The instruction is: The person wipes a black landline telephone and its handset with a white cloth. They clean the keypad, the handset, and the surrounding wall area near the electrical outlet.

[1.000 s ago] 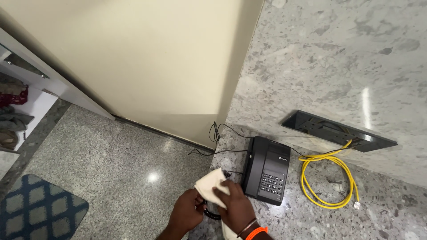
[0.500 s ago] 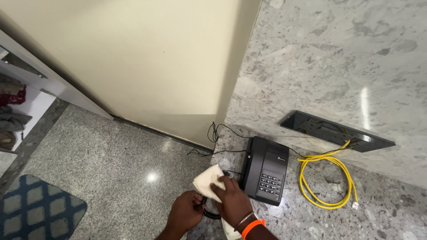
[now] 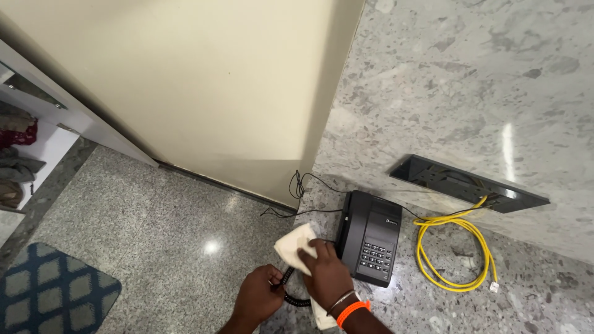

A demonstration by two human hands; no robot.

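Head: cloth (image 3: 294,246) under right hand (image 3: 327,278) grip, beside phone (image 3: 369,238).

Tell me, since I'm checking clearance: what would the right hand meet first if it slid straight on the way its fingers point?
Probably the black desk telephone; the right hand presses a cream cloth beside it.

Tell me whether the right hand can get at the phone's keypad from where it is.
Probably yes. The right hand, pressing a cream cloth, sits right beside the black phone; nothing lies between it and the keypad.
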